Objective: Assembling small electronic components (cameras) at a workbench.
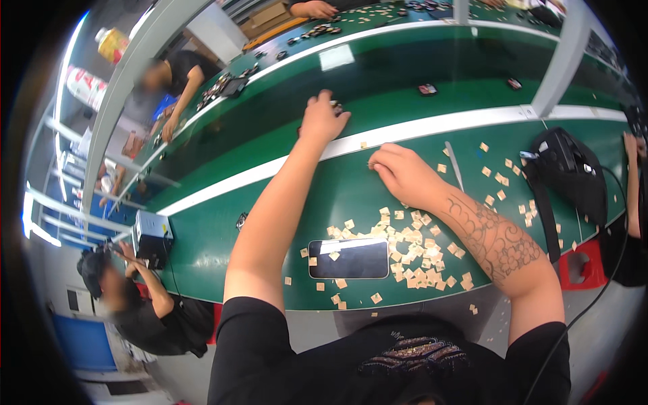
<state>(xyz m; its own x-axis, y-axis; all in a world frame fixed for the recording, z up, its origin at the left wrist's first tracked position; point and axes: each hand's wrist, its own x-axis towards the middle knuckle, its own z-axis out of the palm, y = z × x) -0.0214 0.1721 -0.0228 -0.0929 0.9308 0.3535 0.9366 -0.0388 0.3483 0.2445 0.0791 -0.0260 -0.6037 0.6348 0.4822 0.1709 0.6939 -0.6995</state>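
Observation:
My left hand [324, 120] reaches out over the dark green conveyor belt [263, 128]. Its fingers curve around a small dark part [337, 106], which they mostly hide. Closer to me, my right hand [403, 172] hovers at the white rail [432, 127], fingers curled and thumb brought toward them. Whatever may be between those fingertips is too small to name. Below it, many small beige square pieces [422, 277] lie scattered over the green table [270, 270]. A dark-screened phone [358, 260] rests among them, with a few squares on top of it.
Tweezers [453, 164] lie right of my right hand, and a black bag [567, 162] farther right. Small dark parts [426, 89] sit on the belt. A grey post [563, 64] stands at the far rail. Co-workers sit left, right and across; a box-shaped device [154, 233] stands left.

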